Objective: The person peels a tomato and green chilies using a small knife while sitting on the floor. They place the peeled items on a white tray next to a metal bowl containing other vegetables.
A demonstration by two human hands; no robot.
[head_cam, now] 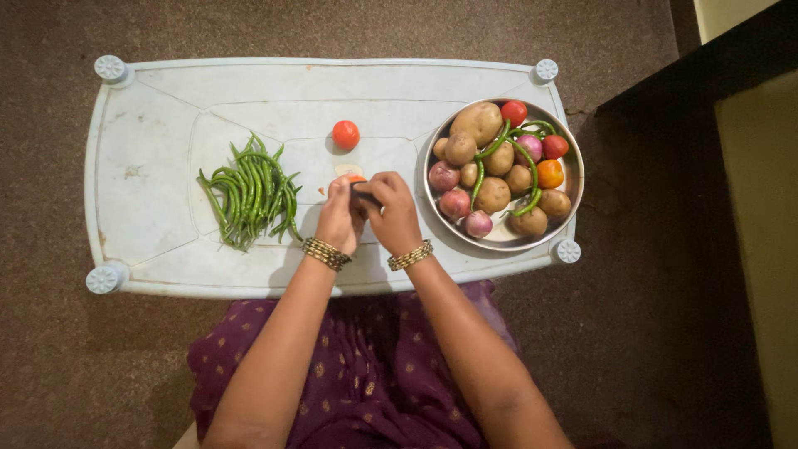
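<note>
**Both hands closed over a small piece at the middle of the worktop**

My left hand (339,218) and right hand (392,214) meet at the middle of the pale plastic worktop (150,208), knuckles up. The fingers of my right hand are curled tight round a dark handle (363,196) that runs across towards my left fingers; its blade I cannot make out. My left fingers are bunched narrow over a bit of red-orange tomato piece (357,178), which peeps out just past my fingertips; how much of it I hold is hidden under the hand.

Just beyond my fingers lies a pale slice (348,169), and a little farther on stands a whole red tomato (345,134), apart from both hands. To the left of my left fingers lies a heap of long green chillies (250,193), well apart from them. To the right of my right fingers, close by, sits a round steel bowl (573,179) heaped with potatoes (477,121), red onions (455,202), tomatoes and more chillies. Beaded bangles (326,253) ring both my wrists.
</note>
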